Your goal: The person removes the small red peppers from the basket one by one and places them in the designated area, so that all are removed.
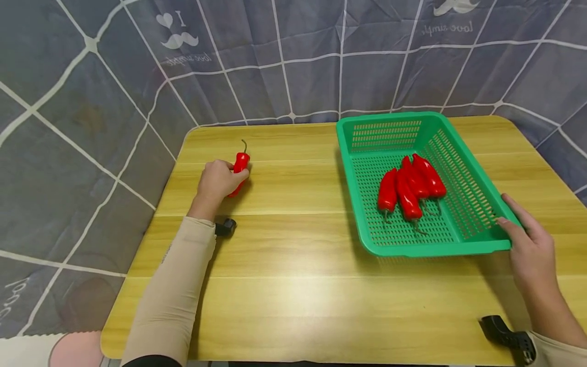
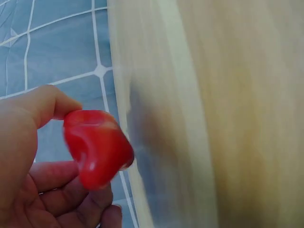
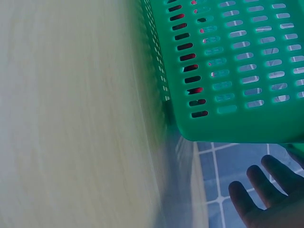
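Note:
On the left side of the table, my left hand (image 1: pixel 219 181) pinches a red chili pepper (image 1: pixel 241 162) between thumb and fingers. Its thin stem points away from me. The left wrist view shows the pepper (image 2: pixel 97 145) end-on, with the other fingers curled below it. At the right, my right hand (image 1: pixel 532 250) grips the near right corner of a green plastic basket (image 1: pixel 440 248), thumb over the rim. Several red peppers (image 1: pixel 407 196) lie together on the basket floor. Seen from the right wrist, the outer fingers (image 3: pixel 242 197) spread beside the basket wall (image 3: pixel 237 126).
The wooden table (image 1: pixel 284 244) spreads between the hands. A grey curtain with white grid lines (image 1: pixel 312 86) hangs behind and along its left side. Black wrist cameras (image 1: pixel 225 228) sit on both wrists.

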A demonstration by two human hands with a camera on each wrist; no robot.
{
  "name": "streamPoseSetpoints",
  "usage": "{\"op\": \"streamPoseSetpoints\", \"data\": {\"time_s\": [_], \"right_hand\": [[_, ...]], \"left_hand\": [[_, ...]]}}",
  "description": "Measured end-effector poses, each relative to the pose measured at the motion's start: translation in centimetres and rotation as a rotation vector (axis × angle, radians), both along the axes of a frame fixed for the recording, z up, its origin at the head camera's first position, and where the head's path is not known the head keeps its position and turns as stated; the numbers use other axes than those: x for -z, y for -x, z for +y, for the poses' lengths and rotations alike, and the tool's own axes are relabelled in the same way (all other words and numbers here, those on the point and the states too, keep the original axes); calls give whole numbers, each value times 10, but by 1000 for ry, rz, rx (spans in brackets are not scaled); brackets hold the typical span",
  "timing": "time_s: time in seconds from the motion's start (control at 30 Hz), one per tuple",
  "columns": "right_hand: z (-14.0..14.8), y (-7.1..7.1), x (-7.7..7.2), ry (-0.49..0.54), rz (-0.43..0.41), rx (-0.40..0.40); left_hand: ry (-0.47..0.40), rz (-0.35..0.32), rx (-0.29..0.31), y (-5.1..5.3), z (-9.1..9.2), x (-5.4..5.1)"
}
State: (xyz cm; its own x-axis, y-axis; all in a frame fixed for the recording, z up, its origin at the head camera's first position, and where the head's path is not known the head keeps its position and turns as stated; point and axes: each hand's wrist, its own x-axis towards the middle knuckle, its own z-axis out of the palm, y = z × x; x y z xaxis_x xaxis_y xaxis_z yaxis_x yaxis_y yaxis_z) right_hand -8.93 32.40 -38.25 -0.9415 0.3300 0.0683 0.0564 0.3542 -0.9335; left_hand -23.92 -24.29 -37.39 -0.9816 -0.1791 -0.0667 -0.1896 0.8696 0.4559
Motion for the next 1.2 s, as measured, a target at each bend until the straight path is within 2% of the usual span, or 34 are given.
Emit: {"op": "streamPoseSetpoints", "data": {"time_s": [0.2,0.63,0.83,0.93,1.07,1.2], "right_hand": [[-1,0,1,24,14,4],[0,-1,0,-4,-2,1],[2,1,1,30,27,-32],[4,1,1,76,35,-52],[5,-1,2,94,32,-59],[5,-1,0,53,21,-48]], "left_hand": [[8,-52,3,-1,0,-1],[24,-51,10,-1,3,1],[23,-56,-37,-3,0,2],[34,-57,-52,-5,-1,-1],[66,-51,-36,-7,-3,-10],[90,8,-18,-8,-4,-22]]}}
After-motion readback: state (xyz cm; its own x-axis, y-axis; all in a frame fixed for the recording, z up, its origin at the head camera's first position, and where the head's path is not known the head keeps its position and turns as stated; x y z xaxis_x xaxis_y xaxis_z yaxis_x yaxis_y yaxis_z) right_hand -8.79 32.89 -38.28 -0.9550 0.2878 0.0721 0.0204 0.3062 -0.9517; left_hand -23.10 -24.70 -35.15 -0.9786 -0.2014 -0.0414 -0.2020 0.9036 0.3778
